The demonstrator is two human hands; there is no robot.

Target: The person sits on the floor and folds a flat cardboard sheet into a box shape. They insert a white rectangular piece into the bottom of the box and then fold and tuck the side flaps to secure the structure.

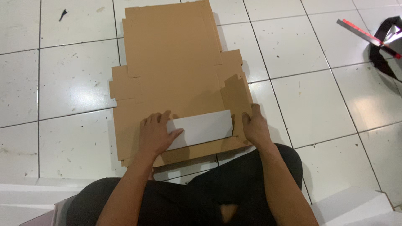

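Observation:
A flat, unfolded brown cardboard box blank (176, 62) lies on the white tiled floor in front of my knees. A white rectangular panel or label (205, 127) sits on its near part. My left hand (155, 134) presses flat on the cardboard, thumb touching the white panel's left end. My right hand (254, 127) grips the near right side flap of the cardboard, which is lifted slightly. I sit cross-legged in dark trousers.
White floor tiles (310, 96) with dark specks surround the box. A black bag or strap with a red-and-grey strip (377, 39) lies at the top right. White sheets (356, 207) lie at the lower right and lower left.

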